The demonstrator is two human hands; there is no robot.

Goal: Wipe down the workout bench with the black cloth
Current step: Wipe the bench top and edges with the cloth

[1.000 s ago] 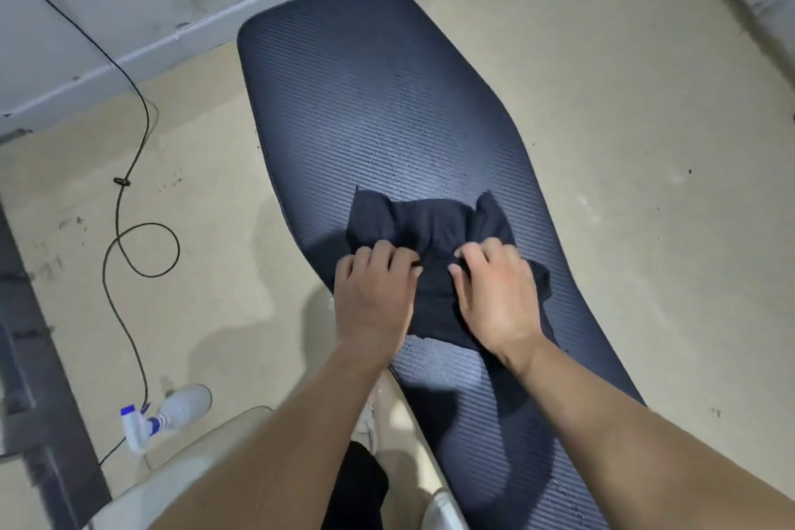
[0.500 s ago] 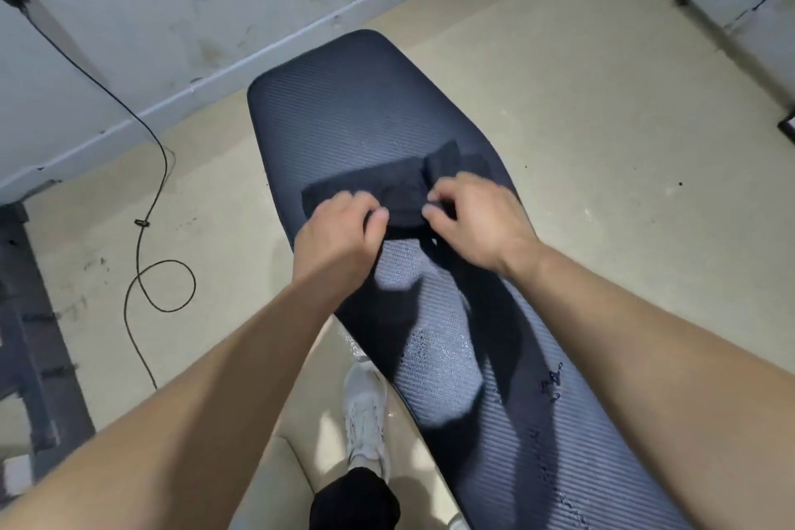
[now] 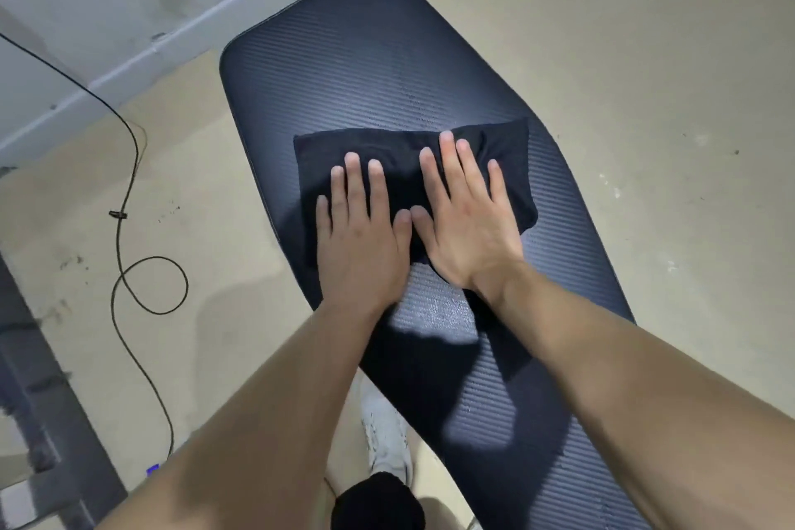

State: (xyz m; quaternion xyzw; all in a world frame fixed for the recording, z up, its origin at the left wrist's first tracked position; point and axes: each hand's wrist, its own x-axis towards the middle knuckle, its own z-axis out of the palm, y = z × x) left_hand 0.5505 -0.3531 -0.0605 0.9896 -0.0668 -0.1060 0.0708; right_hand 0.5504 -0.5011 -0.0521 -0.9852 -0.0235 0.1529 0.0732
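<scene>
With both palms flat and fingers spread, left hand [image 3: 359, 245] and right hand [image 3: 466, 224] pin the rectangular black cloth [image 3: 387, 155] mid-way along the ribbed dark-blue padded bench [image 3: 365, 56]; its unwiped long axis stretches straight beyond the fingertips.

No legible text, labels, brands or numbers anywhere in view; none on any surface.
</scene>
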